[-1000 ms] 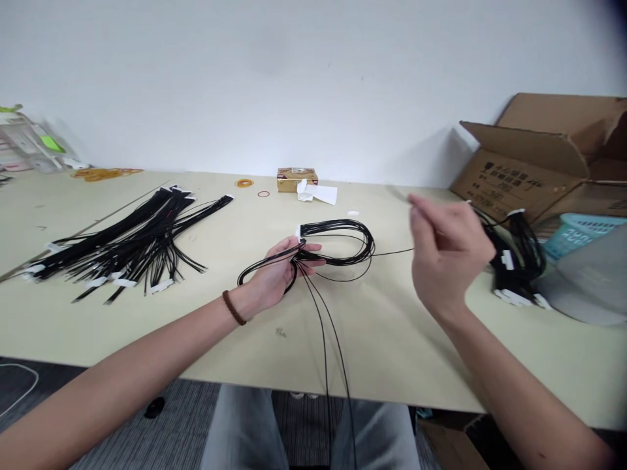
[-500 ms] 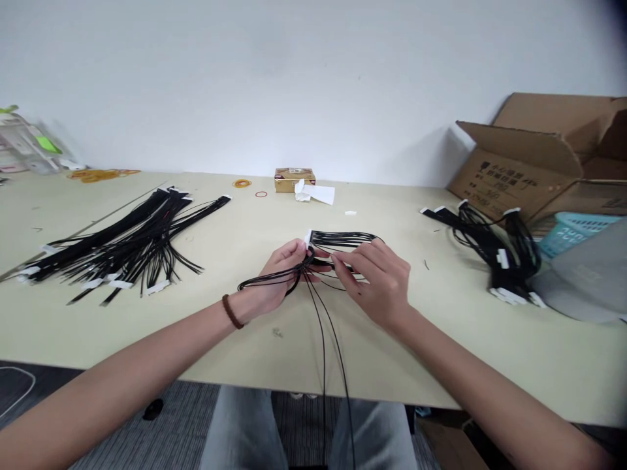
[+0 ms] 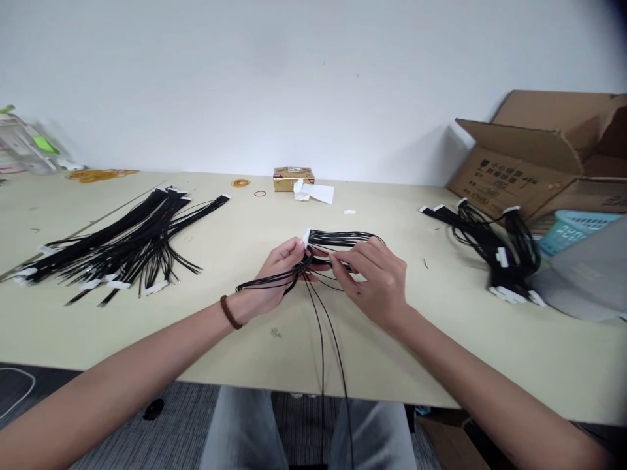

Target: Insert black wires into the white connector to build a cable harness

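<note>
My left hand (image 3: pixel 281 271) grips a black wire harness (image 3: pixel 343 239) close to its white connector (image 3: pixel 307 237), with the thumb at the connector's lower end. Some of the wires loop back over the left palm toward the wrist. Two long wires (image 3: pixel 334 339) hang from the bundle over the table's front edge. To the right of the connector, my right hand (image 3: pixel 376 277) pinches with thumb and forefinger at the harness wires. Exactly which wire lies between those fingertips is too small to make out.
Several black harnesses (image 3: pixel 147 241) lie heaped on the left, and more (image 3: pixel 477 241) on the right beside an open cardboard box (image 3: pixel 519 170) and a blue basket (image 3: pixel 563 228). Behind my hands are a small gold box (image 3: pixel 292 177), white paper (image 3: pixel 318 192) and rubber bands (image 3: pixel 240 183).
Both hands keep nearly the same pose and hold. The whole view has shifted very slightly; the harness stays between the hands.
</note>
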Action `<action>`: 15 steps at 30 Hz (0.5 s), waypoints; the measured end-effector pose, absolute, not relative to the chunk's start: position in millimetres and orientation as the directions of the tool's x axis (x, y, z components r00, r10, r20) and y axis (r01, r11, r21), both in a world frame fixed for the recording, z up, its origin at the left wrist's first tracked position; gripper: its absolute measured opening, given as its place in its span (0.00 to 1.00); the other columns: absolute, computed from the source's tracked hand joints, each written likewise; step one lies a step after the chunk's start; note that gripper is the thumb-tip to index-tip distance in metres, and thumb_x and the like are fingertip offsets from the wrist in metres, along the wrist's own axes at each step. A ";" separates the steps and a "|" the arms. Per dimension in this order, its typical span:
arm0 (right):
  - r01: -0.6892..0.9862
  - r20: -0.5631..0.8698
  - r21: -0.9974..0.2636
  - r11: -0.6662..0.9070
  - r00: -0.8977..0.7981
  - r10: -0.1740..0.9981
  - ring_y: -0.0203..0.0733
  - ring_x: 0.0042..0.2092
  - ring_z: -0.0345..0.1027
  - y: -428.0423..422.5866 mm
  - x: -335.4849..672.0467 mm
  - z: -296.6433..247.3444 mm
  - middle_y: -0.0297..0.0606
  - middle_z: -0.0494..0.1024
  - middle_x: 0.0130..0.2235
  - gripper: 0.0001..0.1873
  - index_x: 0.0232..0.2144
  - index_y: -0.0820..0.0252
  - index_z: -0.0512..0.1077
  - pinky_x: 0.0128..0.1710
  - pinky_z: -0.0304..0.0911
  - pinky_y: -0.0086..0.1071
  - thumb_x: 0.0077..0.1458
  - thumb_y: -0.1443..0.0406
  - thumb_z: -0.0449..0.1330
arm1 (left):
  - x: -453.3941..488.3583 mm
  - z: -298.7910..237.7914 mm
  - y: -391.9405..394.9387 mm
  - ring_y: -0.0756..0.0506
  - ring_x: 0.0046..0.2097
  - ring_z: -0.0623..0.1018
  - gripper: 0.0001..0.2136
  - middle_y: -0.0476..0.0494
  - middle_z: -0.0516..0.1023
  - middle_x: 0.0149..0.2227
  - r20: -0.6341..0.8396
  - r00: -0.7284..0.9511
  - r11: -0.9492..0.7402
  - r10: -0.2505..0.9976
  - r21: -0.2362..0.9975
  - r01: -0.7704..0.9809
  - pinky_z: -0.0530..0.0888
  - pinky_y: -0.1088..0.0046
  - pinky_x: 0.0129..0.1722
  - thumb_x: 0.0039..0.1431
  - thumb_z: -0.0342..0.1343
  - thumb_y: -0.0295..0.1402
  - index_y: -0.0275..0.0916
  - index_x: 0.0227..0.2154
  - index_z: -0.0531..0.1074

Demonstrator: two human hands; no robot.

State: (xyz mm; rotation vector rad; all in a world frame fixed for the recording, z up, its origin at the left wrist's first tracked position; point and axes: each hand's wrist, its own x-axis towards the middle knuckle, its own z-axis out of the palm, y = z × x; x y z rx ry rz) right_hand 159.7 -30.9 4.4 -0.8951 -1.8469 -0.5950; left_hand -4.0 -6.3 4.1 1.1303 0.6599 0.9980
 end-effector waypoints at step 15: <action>0.768 0.889 -0.078 0.636 -0.235 0.393 0.33 0.25 0.50 -32.7 158.9 7.6 0.30 0.62 0.20 0.06 0.24 0.60 0.69 0.26 0.53 0.28 0.51 0.70 0.56 | -4.8 5.5 -6.3 0.47 0.35 0.77 0.12 0.42 0.75 0.39 0.083 0.424 0.014 0.902 0.975 -0.222 0.71 0.74 0.29 0.55 0.51 0.42 0.36 0.28 0.63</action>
